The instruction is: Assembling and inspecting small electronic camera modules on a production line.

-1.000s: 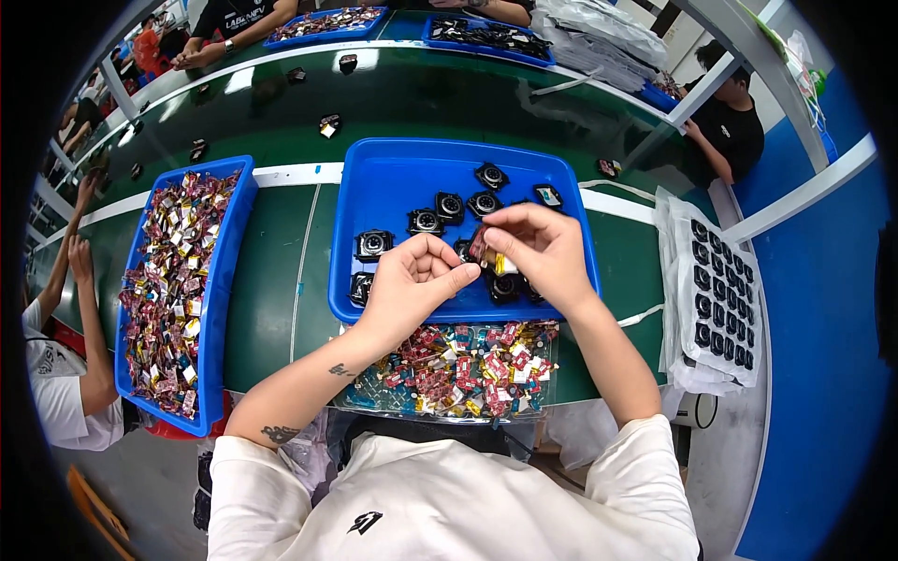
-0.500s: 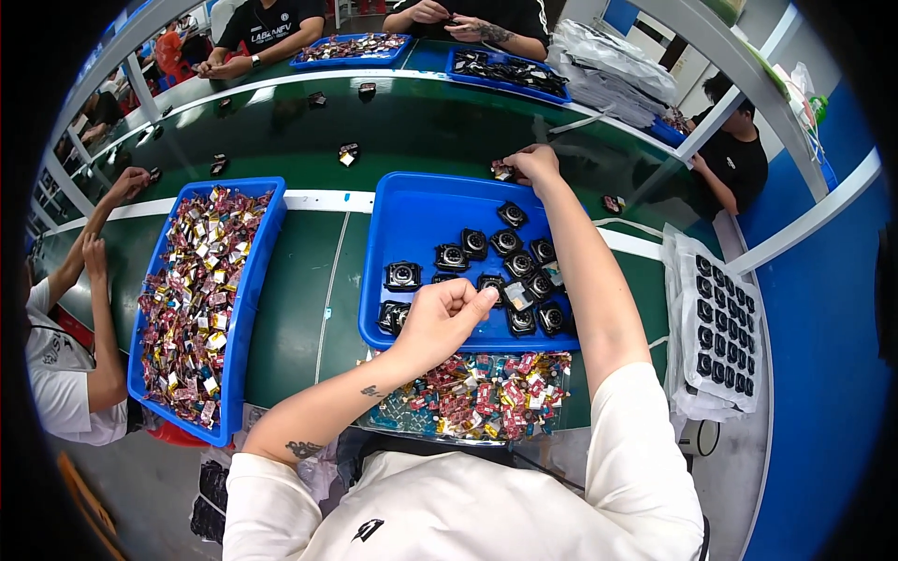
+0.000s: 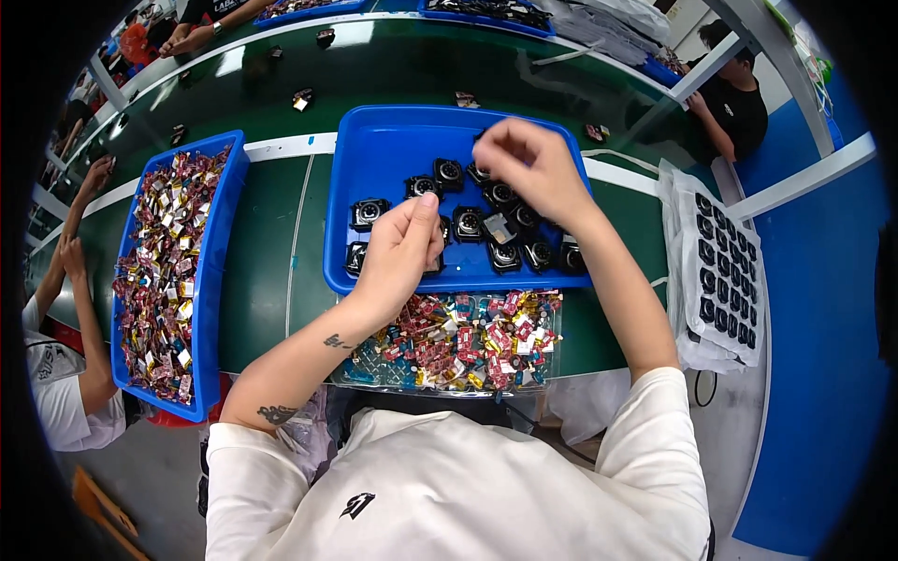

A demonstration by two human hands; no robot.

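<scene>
My left hand [image 3: 400, 254] is closed in a pinch over the near-left part of a blue tray [image 3: 398, 117]; what its fingers hold, if anything, is hidden. Over the tray's right side is my right hand [image 3: 538, 173], its fingers curled and smeared by motion. Several black watch-case-like housings [image 3: 369, 213] with round dark centres lie in the tray. Among them sits one piece with a grey square face [image 3: 500, 227]. Beyond the tray's far rim, a small reddish circuit part [image 3: 466, 98] rests on the green belt [image 3: 393, 61].
A clear tray of red, yellow and white parts [image 3: 458, 341] sits nearest me. At left stands a long blue bin [image 3: 234, 182] heaped with similar parts. Stacked white trays of black housings [image 3: 725, 266] are at right. White frame bars [image 3: 804, 192] cross the right side; co-workers sit around.
My right hand has drawn back from the belt to over the tray, and the reddish part it was at lies on the belt. The left hand stays pinched. The whole view has shifted.
</scene>
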